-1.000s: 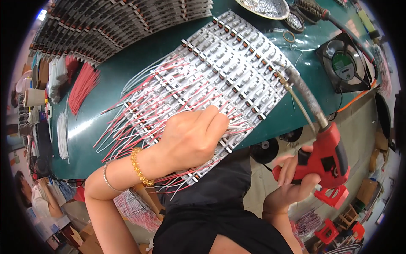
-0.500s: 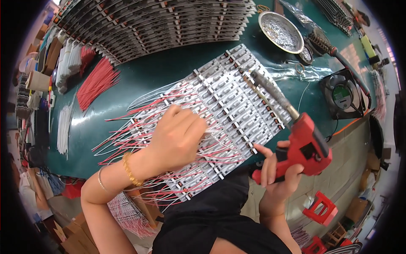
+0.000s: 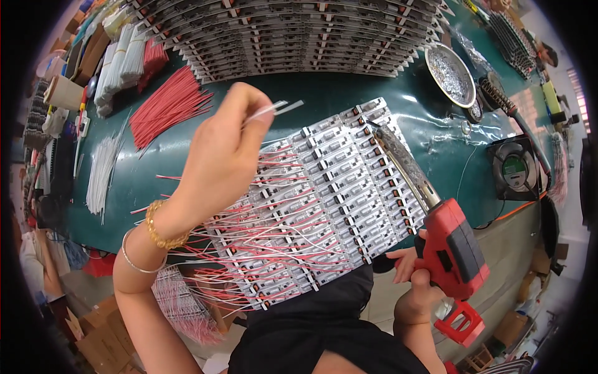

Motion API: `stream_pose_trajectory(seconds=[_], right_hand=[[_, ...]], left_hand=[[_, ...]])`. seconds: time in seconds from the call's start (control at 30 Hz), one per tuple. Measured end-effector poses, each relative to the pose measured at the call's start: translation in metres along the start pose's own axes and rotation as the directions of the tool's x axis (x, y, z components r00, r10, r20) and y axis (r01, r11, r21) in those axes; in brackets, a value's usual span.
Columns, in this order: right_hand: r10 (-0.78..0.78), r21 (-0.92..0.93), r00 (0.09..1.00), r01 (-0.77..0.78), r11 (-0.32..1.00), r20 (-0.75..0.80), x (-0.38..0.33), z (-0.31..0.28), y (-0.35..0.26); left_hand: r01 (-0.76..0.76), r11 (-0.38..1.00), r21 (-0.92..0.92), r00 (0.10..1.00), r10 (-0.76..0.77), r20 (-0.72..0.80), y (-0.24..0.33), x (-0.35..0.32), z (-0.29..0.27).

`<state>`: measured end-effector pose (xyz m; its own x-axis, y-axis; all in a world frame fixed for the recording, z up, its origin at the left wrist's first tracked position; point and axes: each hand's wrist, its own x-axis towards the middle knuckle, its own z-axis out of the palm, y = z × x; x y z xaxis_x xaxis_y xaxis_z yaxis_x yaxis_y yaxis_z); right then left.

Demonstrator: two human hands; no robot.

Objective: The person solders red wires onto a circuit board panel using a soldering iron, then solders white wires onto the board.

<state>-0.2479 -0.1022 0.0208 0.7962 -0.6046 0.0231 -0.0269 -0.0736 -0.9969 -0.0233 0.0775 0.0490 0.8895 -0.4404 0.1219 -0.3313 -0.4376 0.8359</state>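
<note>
My left hand point(image 3: 221, 146) is raised over the upper left edge of the panel, pinching a few white wires point(image 3: 288, 107) whose ends stick out past the fingertips. My right hand point(image 3: 416, 280) grips a red and black soldering gun point(image 3: 458, 249); the hand partly hides its handle. The gun's long dark barrel slants up and left over the panel's right side, with its tip near the upper right corner. Below lies the panel of small grey circuit modules point(image 3: 339, 193) in rows. Red and white wires point(image 3: 249, 240) spread across its left half and past its left edge.
Behind the panel rises a tall stack of similar panels point(image 3: 299, 43). Bundles of red wires point(image 3: 168, 106) and white wires point(image 3: 103, 174) lie at left on the green table point(image 3: 131, 215). To the right are a metal bowl of silvery bits point(image 3: 451, 75) and a fan point(image 3: 514, 168).
My left hand has risen from the middle of the panel toward its far left edge, and white wires now show in its fingers. The soldering gun sits slightly lower. The view has shifted.
</note>
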Motion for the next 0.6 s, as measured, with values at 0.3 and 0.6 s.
stream_pose_trajectory(seconds=[0.3,0.6], right_hand=[[-0.12,0.038,0.99,0.123,0.992,-0.068,0.025,0.019,-0.025],[0.057,0.056,0.997,-0.054,0.997,-0.043,0.041,0.019,-0.007]], left_hand=[[0.011,0.999,-0.051,0.968,0.002,0.252,-0.037,0.047,0.036],[0.037,0.999,-0.008,0.972,-0.034,0.234,-0.029,0.048,0.048]])
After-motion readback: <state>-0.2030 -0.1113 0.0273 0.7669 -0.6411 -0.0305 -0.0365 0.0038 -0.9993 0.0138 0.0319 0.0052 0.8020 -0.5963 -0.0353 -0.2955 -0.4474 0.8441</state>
